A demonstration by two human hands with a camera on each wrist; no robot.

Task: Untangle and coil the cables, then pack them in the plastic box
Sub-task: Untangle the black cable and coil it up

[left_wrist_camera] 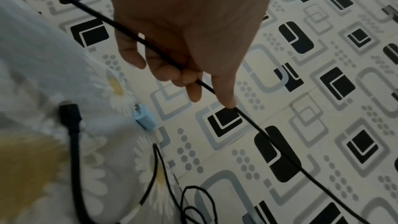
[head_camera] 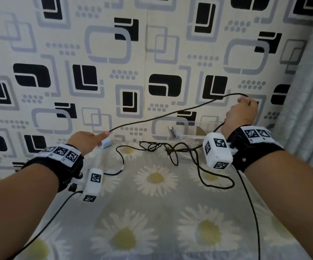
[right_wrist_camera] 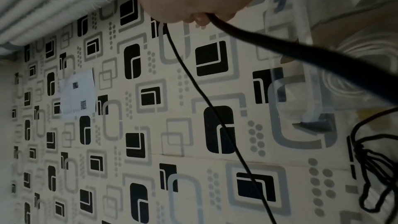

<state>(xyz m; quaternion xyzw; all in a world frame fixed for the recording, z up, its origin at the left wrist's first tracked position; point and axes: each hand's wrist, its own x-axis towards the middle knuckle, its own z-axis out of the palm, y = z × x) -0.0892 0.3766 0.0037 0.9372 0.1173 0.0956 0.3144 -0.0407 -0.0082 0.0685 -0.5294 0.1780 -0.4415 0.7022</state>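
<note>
A thin black cable (head_camera: 170,114) stretches taut through the air between my two hands. My left hand (head_camera: 99,136) holds one part in its curled fingers, index finger straight along the cable (left_wrist_camera: 280,151). My right hand (head_camera: 244,104), raised near the wall, grips the other part in a fist; from it the cable (right_wrist_camera: 206,100) runs away along the wall. More black cable lies in a tangle (head_camera: 157,146) on the daisy bedsheet between the hands. The clear plastic box (head_camera: 189,136) stands against the wall, below the right hand, and shows in the right wrist view (right_wrist_camera: 312,91).
A light blue charger plug (head_camera: 106,143) lies by the wall next to my left hand, also in the left wrist view (left_wrist_camera: 145,120). A black loop (head_camera: 217,182) trails over the sheet at right. A grey curtain (head_camera: 305,91) hangs at the right edge.
</note>
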